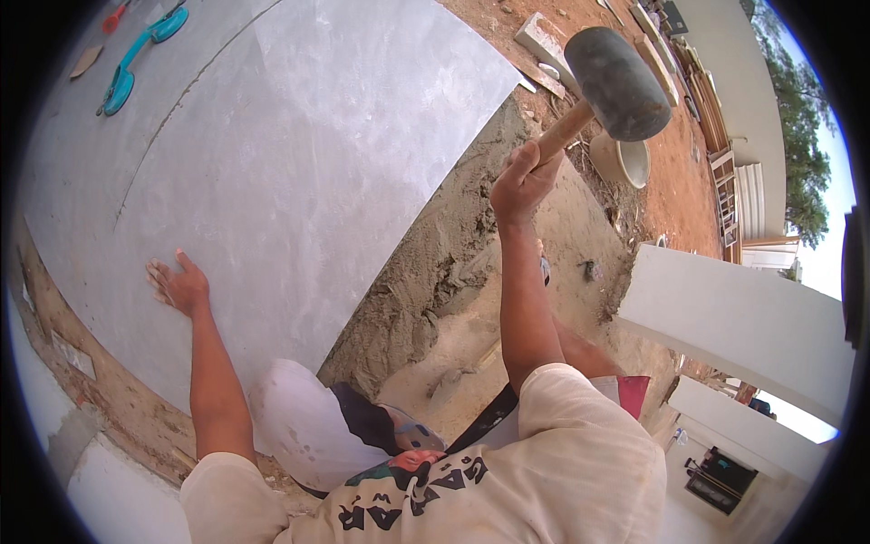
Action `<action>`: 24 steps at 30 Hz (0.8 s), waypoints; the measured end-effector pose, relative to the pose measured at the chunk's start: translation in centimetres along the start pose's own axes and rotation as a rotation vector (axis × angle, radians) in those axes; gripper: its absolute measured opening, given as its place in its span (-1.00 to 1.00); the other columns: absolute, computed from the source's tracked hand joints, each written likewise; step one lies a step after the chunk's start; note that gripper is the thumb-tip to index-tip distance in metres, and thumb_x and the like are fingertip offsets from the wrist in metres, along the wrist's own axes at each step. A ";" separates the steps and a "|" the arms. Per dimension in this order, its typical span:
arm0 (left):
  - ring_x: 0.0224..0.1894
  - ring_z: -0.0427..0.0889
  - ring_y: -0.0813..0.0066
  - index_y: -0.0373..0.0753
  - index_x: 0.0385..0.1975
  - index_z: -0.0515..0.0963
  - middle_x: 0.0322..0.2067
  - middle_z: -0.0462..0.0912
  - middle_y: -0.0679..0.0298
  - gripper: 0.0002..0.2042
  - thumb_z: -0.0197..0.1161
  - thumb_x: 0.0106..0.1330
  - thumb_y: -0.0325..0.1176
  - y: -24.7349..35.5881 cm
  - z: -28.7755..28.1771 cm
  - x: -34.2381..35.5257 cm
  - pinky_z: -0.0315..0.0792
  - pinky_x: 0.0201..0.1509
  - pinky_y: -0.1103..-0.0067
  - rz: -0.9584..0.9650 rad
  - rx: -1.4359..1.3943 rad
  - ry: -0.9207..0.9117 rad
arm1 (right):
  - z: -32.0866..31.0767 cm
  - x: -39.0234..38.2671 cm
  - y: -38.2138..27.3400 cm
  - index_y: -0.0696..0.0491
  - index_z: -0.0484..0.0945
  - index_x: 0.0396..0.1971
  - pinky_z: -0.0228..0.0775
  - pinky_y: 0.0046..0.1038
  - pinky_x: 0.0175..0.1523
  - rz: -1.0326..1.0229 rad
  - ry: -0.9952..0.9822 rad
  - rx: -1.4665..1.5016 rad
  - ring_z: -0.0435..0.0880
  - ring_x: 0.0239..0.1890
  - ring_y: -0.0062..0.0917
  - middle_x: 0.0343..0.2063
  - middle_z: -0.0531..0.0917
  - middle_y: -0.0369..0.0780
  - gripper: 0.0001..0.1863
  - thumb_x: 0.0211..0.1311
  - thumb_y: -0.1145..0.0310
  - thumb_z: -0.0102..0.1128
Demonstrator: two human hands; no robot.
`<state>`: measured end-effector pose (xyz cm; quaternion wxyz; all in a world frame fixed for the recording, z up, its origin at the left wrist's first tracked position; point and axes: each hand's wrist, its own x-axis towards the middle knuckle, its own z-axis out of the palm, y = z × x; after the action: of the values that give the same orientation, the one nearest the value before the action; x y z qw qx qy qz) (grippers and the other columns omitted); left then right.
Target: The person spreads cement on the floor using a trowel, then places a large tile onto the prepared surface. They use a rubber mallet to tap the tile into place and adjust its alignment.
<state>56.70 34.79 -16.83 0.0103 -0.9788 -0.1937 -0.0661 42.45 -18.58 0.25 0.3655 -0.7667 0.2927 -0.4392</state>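
My right hand is closed round the wooden handle of a rubber mallet, raised up with its black head above the ground at the upper right. Below and to the left lies a large grey floor tile. Flat on its surface rests my left hand, fingers spread and nothing in it. Wet grey mortar shows along the tile's right edge.
A teal double suction-cup lifter and a red-handled tool lie at the upper left. A bucket stands on the red soil. White pillars rise at the right, and a wall edge runs along the left.
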 end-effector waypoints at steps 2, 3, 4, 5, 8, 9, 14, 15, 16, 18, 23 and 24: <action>0.56 -0.16 0.25 -0.26 0.49 -0.01 0.52 -0.05 0.19 -0.23 -0.27 0.48 0.23 0.0 0.2 0.1 -0.28 0.58 0.20 -0.014 0.035 -0.020 | 1.3 -2.3 0.4 0.21 0.37 -0.06 0.42 -0.18 -0.31 -0.030 -0.107 -0.247 0.62 -0.44 -0.20 -0.48 0.59 -0.04 -0.57 0.48 0.07 -0.05; 0.56 -0.16 0.25 -0.26 0.49 0.00 0.52 -0.05 0.19 -0.23 -0.27 0.48 0.23 0.0 0.2 0.2 -0.28 0.58 0.20 -0.010 0.044 -0.015 | 1.6 -2.4 0.6 0.21 0.39 -0.08 0.43 -0.16 -0.29 0.000 -0.191 -0.359 0.64 -0.41 -0.17 -0.47 0.59 -0.02 -0.56 0.47 0.06 -0.05; 0.56 -0.15 0.25 -0.26 0.49 0.00 0.52 -0.05 0.20 -0.23 -0.27 0.48 0.23 0.0 0.2 0.1 -0.28 0.58 0.20 -0.011 0.055 -0.034 | 1.6 -1.8 0.7 0.21 0.40 -0.10 0.44 -0.15 -0.27 0.107 -0.302 -0.496 0.65 -0.38 -0.14 -0.46 0.60 -0.01 -0.56 0.47 0.05 -0.05; 0.56 -0.15 0.25 -0.27 0.49 0.00 0.52 -0.04 0.20 -0.23 -0.27 0.48 0.23 0.0 0.1 0.1 -0.28 0.58 0.20 -0.014 0.078 -0.035 | 1.5 -1.0 0.8 0.21 0.42 -0.13 0.44 -0.14 -0.25 0.272 -0.369 -0.672 0.66 -0.35 -0.11 -0.45 0.61 0.01 -0.56 0.46 0.05 -0.04; 0.56 -0.14 0.25 -0.27 0.48 0.01 0.52 -0.05 0.20 -0.22 -0.28 0.48 0.24 0.0 0.0 -0.1 -0.28 0.58 0.20 -0.015 0.037 -0.007 | -0.6 6.9 0.4 0.19 0.46 -0.28 0.37 -0.19 -0.31 0.120 -0.284 -0.254 0.54 -0.47 -0.30 -0.55 0.54 -0.10 -0.56 0.47 0.02 -0.01; 0.56 -0.14 0.26 -0.27 0.48 0.02 0.52 -0.05 0.20 -0.22 -0.28 0.48 0.24 0.1 0.1 -0.1 -0.28 0.58 0.20 -0.018 0.020 0.001 | -0.8 8.2 0.3 0.18 0.44 -0.30 0.34 -0.24 -0.35 -0.015 -0.177 -0.176 0.48 -0.50 -0.39 -0.58 0.50 -0.15 -0.58 0.48 0.05 0.01; 0.56 -0.16 0.26 -0.27 0.48 0.02 0.52 -0.06 0.20 -0.22 -0.27 0.47 0.24 0.0 0.4 0.3 -0.31 0.58 0.20 -0.040 0.023 -0.013 | 1.2 3.7 2.0 0.12 0.38 -0.24 0.35 -0.26 -0.41 0.007 0.132 0.238 0.51 -0.55 -0.42 -0.60 0.47 -0.19 -0.67 0.49 0.11 -0.02; 0.56 -0.16 0.26 -0.27 0.48 0.02 0.52 -0.06 0.20 -0.22 -0.27 0.47 0.24 0.0 0.4 0.4 -0.32 0.58 0.20 -0.039 0.016 -0.008 | 2.0 1.2 3.0 0.12 0.37 -0.21 0.37 -0.23 -0.41 -0.024 0.085 0.054 0.52 -0.55 -0.38 -0.59 0.49 -0.17 -0.66 0.48 0.09 -0.02; 0.57 -0.16 0.26 -0.28 0.48 0.02 0.52 -0.06 0.20 -0.22 -0.26 0.47 0.24 -0.1 0.4 0.4 -0.32 0.58 0.20 -0.036 -0.003 -0.002 | 2.6 -0.8 3.8 0.12 0.36 -0.18 0.38 -0.21 -0.40 -0.024 0.043 -0.136 0.53 -0.56 -0.35 -0.59 0.50 -0.15 -0.65 0.47 0.08 -0.03; 0.57 -0.16 0.25 -0.28 0.48 0.01 0.52 -0.06 0.18 -0.22 -0.25 0.48 0.23 -0.1 0.3 0.2 -0.32 0.58 0.20 -0.035 -0.006 -0.008 | 3.0 -2.0 4.6 0.13 0.37 -0.14 0.39 -0.18 -0.37 0.132 -0.284 -0.514 0.54 -0.55 -0.31 -0.58 0.52 -0.11 -0.60 0.45 0.03 -0.02; 0.56 -0.17 0.21 -0.29 0.48 0.01 0.52 -0.06 0.15 -0.25 -0.22 0.49 0.18 0.1 -0.6 -0.3 -0.31 0.58 0.19 -0.027 0.036 -0.027 | 4.3 4.4 -1.6 0.11 0.50 -0.35 0.39 -0.35 -0.45 0.147 -0.364 -0.058 0.52 -0.58 -0.55 -0.64 0.51 -0.28 -0.55 0.46 -0.02 0.02; 0.56 -0.17 0.21 -0.29 0.48 0.00 0.52 -0.06 0.15 -0.25 -0.21 0.49 0.17 0.3 -0.8 -0.2 -0.31 0.58 0.19 -0.020 0.000 -0.024 | 5.5 5.3 -3.9 0.05 0.43 -0.40 0.20 -0.63 -0.65 0.054 -0.328 0.145 0.33 -0.71 -0.79 -0.70 0.38 -0.41 -0.63 0.49 0.06 0.06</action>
<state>56.53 34.44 -16.05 0.0072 -0.9775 -0.2037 -0.0544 50.16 -18.84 3.94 0.4742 -0.7916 0.2173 -0.3183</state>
